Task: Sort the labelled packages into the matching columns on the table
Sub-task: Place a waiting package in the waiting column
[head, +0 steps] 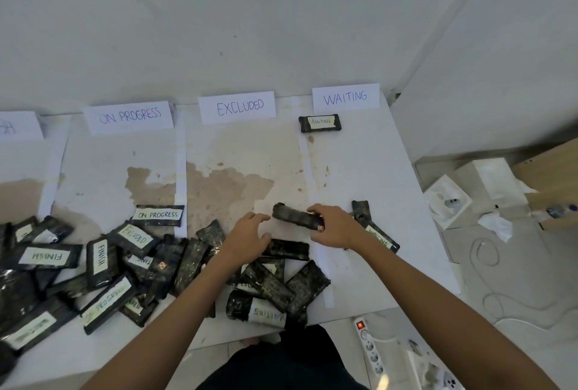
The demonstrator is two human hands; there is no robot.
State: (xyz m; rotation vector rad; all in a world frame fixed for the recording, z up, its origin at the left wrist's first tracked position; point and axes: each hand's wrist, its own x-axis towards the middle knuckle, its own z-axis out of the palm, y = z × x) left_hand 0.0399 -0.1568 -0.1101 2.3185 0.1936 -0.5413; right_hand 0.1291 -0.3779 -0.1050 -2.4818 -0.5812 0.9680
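That dark pack is up off the table at centre frame, and your right hand has it pinched at its right end, fingers curled over the top edge, thumb underneath. It looks light, film-wrapped and a bit soft, probably slick, so grip it across the short sides rather than by a corner. Its label isn't showing from here, so turn it before you choose a column. Your left hand sits just left of it, fingers spread and holding nothing, close enough to take the free end. Below lies the unsorted pile, lower left to centre. Upper right, one pack already rests under the WAITING sign; the EXCLUDED sign stands beside that.
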